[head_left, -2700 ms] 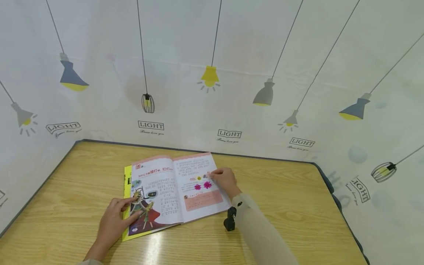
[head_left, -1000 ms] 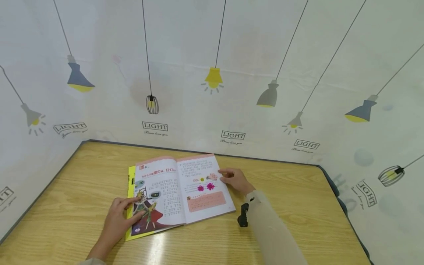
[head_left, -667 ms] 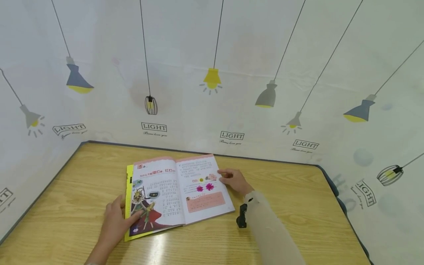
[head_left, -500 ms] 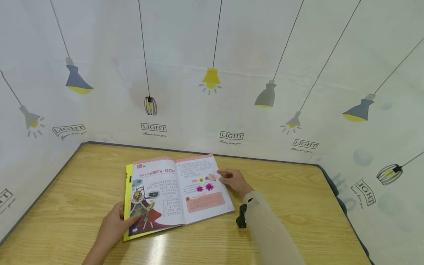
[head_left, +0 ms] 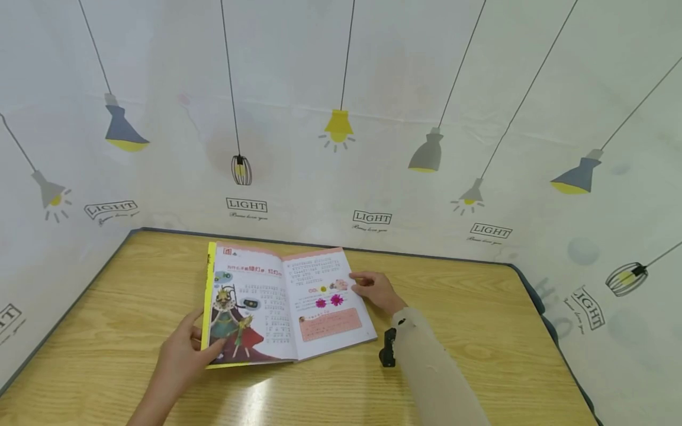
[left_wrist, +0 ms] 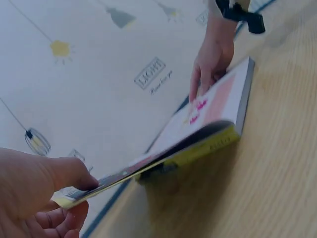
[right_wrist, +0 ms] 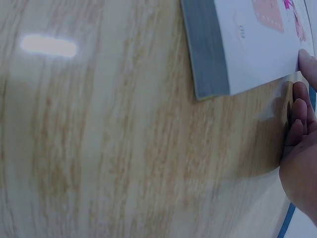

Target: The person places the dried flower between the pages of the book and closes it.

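Observation:
An open illustrated book (head_left: 319, 272) lies on the wooden table. Its left page and yellow cover (head_left: 206, 307) are tilted up off the table, while the right half stays flat. My left hand (head_left: 178, 358) grips that raised edge, thumb on the page and fingers underneath, as the left wrist view shows. Beside the book's right edge, my right hand (head_left: 375, 291) rests with thumb and index apart, the thumb touching the page edge in the right wrist view. Two magenta flower shapes (head_left: 337, 300) are on the right page; whether printed or lying there, I cannot tell.
The wooden table (head_left: 469, 355) extends around the book, with a dark edge. A white wall covering (head_left: 298, 177) printed with hanging lamps rises behind and at the sides. A black device (head_left: 388, 349) sits at the right wrist.
My right hand has drawn back from the right page to its edge, uncovering a pale pink flower shape. My left hand's fingers have slid under the left cover, lifting it with its page.

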Demonstrator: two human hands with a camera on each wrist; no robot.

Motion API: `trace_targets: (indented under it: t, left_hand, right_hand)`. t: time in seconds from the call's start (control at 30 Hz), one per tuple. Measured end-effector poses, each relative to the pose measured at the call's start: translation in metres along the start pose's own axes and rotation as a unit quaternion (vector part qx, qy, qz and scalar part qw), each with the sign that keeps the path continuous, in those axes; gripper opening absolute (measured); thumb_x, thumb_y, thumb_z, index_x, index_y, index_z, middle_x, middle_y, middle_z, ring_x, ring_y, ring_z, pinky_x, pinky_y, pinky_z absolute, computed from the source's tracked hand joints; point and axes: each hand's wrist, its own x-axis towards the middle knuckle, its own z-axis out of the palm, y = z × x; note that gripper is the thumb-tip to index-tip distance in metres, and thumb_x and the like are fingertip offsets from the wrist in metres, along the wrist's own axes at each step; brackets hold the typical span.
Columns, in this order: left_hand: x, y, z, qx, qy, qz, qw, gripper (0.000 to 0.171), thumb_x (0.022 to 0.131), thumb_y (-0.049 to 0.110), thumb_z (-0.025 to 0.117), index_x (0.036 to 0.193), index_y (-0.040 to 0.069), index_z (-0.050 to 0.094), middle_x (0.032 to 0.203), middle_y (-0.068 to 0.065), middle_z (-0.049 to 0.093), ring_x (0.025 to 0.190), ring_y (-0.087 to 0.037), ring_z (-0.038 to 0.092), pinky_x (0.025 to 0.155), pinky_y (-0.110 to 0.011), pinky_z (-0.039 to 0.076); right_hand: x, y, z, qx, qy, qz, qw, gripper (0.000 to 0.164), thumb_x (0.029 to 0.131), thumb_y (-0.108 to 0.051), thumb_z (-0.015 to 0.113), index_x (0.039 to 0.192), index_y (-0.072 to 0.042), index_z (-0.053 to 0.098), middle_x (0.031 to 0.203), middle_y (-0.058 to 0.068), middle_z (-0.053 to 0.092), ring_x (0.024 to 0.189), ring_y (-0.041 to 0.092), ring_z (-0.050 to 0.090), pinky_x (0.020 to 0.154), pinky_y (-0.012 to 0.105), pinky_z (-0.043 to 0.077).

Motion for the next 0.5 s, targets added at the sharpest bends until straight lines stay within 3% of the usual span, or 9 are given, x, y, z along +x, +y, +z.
trace_targets:
  t: [0.27,0.5]
  left_hand:
    - [-0.011,0.046,0.006,-0.052,0.016,0.041,0.9977,0.073,0.077,0.006,0.067,0.140,-0.001,0.030,0.096,-0.016,0.053,0.077,-0.020,0.055,0.060,-0.024,0.047]
    - [-0.015,0.074,0.019,-0.106,0.021,0.087,0.9904,0.068,0.078,0.004,0.065,0.139,0.001,0.035,0.099,-0.016,0.055,0.078,-0.019,0.057,0.066,-0.024,0.048]
  right_hand:
    - [-0.004,-0.005,-0.003,0.010,-0.011,-0.002,1.000,0.029,0.086,-0.007,0.063,0.115,-0.005,0.064,0.106,0.007,0.060,0.091,0.018,0.051,0.082,0.034,0.042]
    - [-0.004,-0.005,-0.003,0.012,-0.011,0.010,1.000,0.029,0.086,-0.009,0.064,0.115,-0.007,0.064,0.104,0.006,0.060,0.091,0.018,0.050,0.082,0.034,0.042]
